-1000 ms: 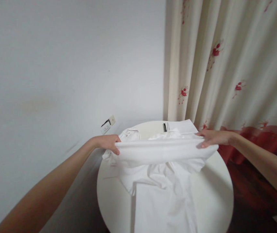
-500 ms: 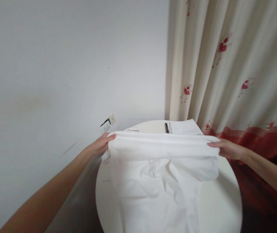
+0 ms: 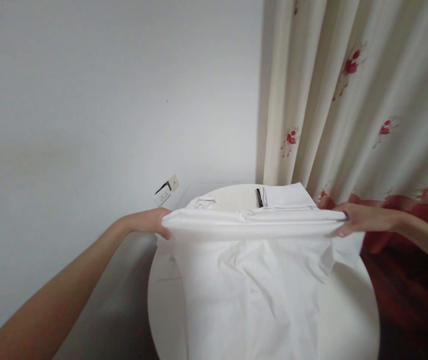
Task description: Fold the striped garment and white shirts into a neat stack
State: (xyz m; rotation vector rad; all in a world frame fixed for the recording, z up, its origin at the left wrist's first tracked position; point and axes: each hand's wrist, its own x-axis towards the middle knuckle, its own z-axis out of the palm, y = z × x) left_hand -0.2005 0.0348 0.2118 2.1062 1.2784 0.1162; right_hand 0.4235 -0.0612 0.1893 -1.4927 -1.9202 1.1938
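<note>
A white shirt [image 3: 251, 290] is stretched across the round table, its upper edge pulled into a straight band and its lower part lying wrinkled toward me. My left hand [image 3: 157, 222] grips the left end of that band, thumb pressed on the near side. At the right end, my right hand [image 3: 352, 220] is closed round the cloth in the same way. Both hands are a little above the tabletop, held wide apart. Loose cloth, which may be a sleeve, hangs below my right hand.
The white round table [image 3: 349, 305] stands against a pale wall. Near its far edge lie a folded white cloth [image 3: 289, 196], a small black item [image 3: 259, 197] and a crumpled white bit [image 3: 202, 202]. A wall socket [image 3: 162, 195] is at left; a flowered curtain [image 3: 322, 100] hangs at right.
Both hands have moved slightly apart, drawing the shirt's upper edge tighter. Its band looks narrower, and the cloth at the right now spreads farther out.
</note>
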